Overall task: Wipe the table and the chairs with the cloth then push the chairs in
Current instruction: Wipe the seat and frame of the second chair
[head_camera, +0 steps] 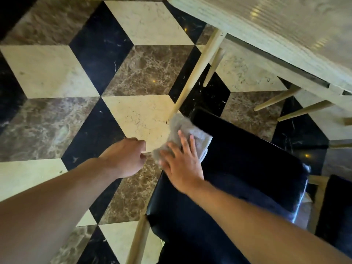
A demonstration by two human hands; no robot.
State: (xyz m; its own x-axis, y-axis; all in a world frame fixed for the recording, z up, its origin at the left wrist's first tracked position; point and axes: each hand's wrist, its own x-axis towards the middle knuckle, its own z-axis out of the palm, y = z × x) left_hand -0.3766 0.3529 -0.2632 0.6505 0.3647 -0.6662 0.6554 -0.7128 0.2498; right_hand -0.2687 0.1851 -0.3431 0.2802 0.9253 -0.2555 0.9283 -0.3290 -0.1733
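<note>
Item, my right hand (182, 164): fingers spread nearly flat, palm pressing a grey cloth (187, 134) onto the near left corner of a black padded chair seat (247, 168). Item, my left hand (125, 155): fingers loosely curled, holding nothing, over the marble floor (76, 73) just left of the cloth. Item, pale wooden bench (285, 25): upper right, beyond the chair, with pale chair legs (190, 77) showing beneath its edge.

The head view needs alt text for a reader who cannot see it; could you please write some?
A person's right hand presses a grey cloth flat on a black chair seat. The left hand, loosely curled, hovers beside it over a patterned marble floor, with a pale table at upper right.
</note>
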